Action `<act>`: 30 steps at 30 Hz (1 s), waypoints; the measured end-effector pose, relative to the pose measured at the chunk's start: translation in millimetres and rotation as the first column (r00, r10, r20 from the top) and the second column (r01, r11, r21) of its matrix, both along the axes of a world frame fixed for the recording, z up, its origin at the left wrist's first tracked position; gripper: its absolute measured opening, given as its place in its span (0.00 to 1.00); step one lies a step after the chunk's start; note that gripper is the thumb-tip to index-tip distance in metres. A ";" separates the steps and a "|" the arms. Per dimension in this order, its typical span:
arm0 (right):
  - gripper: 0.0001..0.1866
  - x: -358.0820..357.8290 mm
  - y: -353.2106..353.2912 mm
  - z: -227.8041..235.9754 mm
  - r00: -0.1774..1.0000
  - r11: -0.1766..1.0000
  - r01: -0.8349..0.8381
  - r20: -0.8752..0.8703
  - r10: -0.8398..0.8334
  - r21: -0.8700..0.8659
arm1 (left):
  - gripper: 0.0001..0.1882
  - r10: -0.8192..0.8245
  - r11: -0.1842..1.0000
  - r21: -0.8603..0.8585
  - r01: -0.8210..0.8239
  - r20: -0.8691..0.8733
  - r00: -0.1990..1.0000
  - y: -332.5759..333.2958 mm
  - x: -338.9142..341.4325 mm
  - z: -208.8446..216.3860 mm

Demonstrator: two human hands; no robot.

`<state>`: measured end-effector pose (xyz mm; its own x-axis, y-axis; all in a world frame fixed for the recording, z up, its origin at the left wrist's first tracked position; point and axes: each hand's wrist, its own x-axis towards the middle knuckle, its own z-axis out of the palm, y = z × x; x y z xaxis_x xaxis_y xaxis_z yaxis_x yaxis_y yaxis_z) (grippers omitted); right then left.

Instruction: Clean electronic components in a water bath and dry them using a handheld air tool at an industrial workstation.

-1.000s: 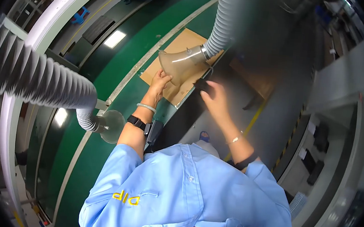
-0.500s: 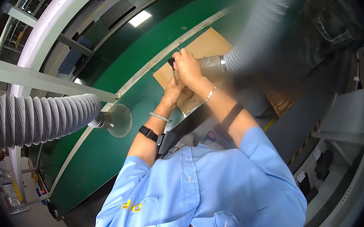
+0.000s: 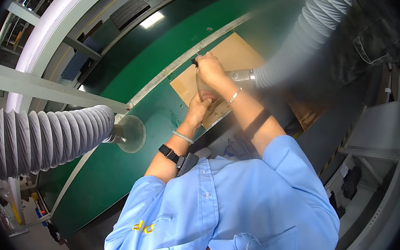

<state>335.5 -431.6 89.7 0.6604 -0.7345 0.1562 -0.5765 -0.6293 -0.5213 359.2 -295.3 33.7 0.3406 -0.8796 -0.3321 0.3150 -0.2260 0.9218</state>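
At frame centre-top, I see my right hand (image 3: 210, 69) gripping the clear funnel nozzle (image 3: 203, 89) of the grey ribbed hose (image 3: 304, 43); my left hand (image 3: 198, 106) clasps it from below, over the brown board (image 3: 230, 55).

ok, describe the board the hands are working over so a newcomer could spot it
Start at the green bench surface with a pale strip running diagonally along it. On it, under the left hand and right hand, lies a flat tan board. It is the only brown rectangle there, beside the end of the grey ribbed hose.
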 end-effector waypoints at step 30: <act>0.22 -11.3 30.9 -63.1 0.795 0.997 0.029 0.606 0.024 -0.078 | 0.15 0.024 0.956 -0.277 -0.094 -0.246 0.969 -81.1 83.7 -25.7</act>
